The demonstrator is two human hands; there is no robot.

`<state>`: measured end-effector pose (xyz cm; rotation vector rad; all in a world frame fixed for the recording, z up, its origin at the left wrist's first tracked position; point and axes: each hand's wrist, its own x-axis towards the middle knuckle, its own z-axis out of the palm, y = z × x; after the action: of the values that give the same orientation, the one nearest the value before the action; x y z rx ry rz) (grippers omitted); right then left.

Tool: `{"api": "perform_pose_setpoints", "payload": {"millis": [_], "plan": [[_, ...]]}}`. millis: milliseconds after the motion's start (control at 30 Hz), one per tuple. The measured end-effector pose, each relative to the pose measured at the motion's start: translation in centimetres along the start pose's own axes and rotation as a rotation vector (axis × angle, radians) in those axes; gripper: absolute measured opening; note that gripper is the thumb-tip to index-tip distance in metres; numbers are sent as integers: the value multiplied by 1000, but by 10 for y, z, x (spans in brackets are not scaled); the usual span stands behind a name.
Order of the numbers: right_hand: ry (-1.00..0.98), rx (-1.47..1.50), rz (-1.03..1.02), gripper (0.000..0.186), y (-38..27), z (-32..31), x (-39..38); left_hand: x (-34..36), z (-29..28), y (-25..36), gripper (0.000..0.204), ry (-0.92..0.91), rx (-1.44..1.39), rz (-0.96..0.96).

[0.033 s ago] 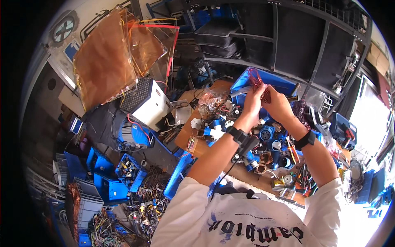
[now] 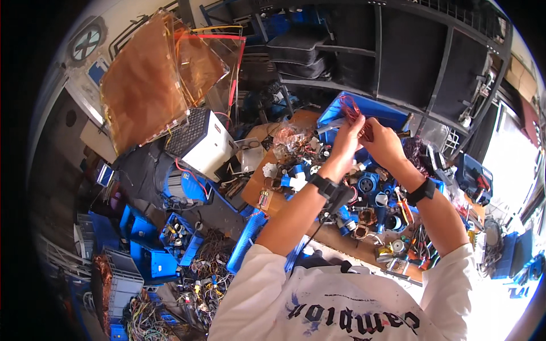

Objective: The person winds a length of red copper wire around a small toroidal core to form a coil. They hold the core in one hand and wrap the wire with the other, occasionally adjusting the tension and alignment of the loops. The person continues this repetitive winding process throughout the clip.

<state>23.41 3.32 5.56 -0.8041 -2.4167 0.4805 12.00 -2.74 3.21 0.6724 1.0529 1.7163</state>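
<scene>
Red wire bundle (image 2: pixel 348 106) pinched by left hand (image 2: pixel 348 137) and, apparently, right hand (image 2: pixel 382 142); finger placement partly hidden. Long axis runs away-leftward from grip, loops nearer left hand.

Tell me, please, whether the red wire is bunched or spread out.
Bunched: the left hand and right hand hold the red wire gathered.

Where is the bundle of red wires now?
In the head view, the red wires are above and right of centre, between the left hand and right hand, in front of a blue bin.
</scene>
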Motion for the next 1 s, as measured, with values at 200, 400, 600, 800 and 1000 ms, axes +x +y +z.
{"api": "perform_pose_setpoints", "payload": {"millis": [200,400,600,800,1000], "plan": [[-23,-271,-58,34,30,-21,-4,-25,-8,32,60,362,1085,1216],[-89,-440,-243,22,17,-17,-4,-11,0,35,35,-227,2088,961],[11,-501,-417,13,41,-13,-4,9,9,47,27,-439,1970,822],[127,-693,-359,13,40,-20,-4,32,16,30,30,-430,1851,704],[130,-662,-321,14,55,-32,-3,31,35,19,31,-279,1906,803]]}}
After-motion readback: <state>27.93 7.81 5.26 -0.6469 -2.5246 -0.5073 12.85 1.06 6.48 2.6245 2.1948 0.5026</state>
